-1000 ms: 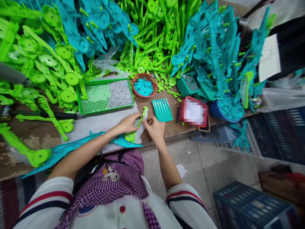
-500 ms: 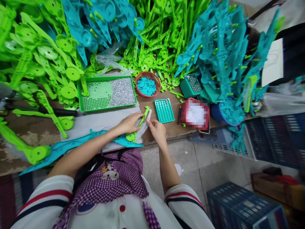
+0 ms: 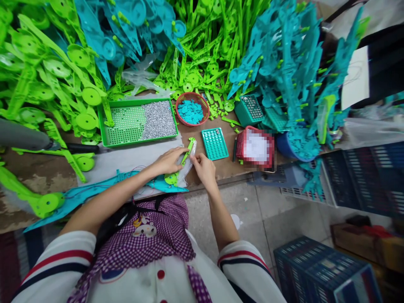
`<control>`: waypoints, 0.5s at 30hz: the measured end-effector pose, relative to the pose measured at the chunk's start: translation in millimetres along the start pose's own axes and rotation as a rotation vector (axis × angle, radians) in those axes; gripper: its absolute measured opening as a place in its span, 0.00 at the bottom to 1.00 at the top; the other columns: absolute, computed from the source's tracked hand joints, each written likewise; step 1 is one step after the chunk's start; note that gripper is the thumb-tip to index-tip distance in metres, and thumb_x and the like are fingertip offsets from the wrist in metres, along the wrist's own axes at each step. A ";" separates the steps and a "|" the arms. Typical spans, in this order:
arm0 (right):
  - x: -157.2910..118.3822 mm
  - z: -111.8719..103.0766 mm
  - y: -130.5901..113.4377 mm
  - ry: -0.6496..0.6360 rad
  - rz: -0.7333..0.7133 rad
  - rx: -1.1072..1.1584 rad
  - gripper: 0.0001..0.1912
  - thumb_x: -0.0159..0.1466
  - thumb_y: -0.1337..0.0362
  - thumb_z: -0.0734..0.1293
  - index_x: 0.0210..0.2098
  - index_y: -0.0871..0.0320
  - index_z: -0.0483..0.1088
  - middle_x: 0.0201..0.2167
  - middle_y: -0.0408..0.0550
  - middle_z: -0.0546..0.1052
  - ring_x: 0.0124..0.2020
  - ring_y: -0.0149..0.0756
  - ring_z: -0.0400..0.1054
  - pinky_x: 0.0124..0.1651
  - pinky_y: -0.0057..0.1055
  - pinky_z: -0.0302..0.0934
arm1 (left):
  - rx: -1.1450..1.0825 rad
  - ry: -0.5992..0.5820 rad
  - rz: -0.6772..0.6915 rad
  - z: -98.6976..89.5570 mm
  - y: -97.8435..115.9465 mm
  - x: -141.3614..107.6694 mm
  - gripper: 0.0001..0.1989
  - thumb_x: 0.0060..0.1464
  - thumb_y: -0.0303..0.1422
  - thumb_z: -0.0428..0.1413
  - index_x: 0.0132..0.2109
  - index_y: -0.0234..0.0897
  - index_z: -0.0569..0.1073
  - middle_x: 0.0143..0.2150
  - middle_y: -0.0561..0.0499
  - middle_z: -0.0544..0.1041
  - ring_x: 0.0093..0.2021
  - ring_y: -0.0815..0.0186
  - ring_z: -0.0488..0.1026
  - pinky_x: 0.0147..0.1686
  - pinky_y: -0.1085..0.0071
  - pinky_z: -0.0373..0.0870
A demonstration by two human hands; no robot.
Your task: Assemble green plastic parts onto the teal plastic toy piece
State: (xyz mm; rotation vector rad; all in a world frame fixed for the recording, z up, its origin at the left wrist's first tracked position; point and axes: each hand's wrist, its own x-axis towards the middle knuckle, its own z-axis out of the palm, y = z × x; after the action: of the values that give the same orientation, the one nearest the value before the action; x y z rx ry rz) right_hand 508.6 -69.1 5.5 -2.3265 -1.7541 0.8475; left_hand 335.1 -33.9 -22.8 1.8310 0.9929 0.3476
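My left hand [image 3: 170, 161] lies over a slim bright green plastic part [image 3: 191, 144], with its fingers closed on the part's left side. My right hand [image 3: 205, 169] pinches a translucent plastic piece [image 3: 186, 171] against the right side of that green part. The round lower end of the green part shows below my left fingers. Beneath both pieces, a long teal plastic shell [image 3: 94, 189] with thin dark red wires stretches left along the table edge. My left forearm crosses over it and hides part of it.
A green tray [image 3: 139, 142] of small metal pieces sits behind my left hand. Nearby are a red basket [image 3: 193, 123] of teal pieces, a teal pitted tray [image 3: 215, 144] and a red box [image 3: 271, 145]. Green and teal parts are heaped behind. A grey cylindrical tool [image 3: 25, 135] is at left.
The grey tool at the left has come further into view, toward the right. The whole view has shifted slightly. Both hands keep nearly the same hold on the green part and translucent piece.
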 end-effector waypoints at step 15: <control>-4.5 0.8 4.4 0.009 0.040 -0.039 0.17 0.67 0.49 0.60 0.38 0.55 0.71 0.34 0.50 0.80 0.39 0.43 0.74 0.36 0.31 0.55 | 0.020 0.003 -0.034 -4.7 11.5 -2.6 0.33 0.47 0.26 0.58 0.62 0.34 0.63 0.63 0.40 0.68 0.60 0.52 0.67 0.60 0.54 0.65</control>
State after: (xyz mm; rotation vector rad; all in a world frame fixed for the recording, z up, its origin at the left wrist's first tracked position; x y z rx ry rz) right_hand 511.1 -74.8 4.6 -2.3937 -1.7417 0.8146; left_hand 336.0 -35.0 -10.2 1.8298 1.0318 0.3200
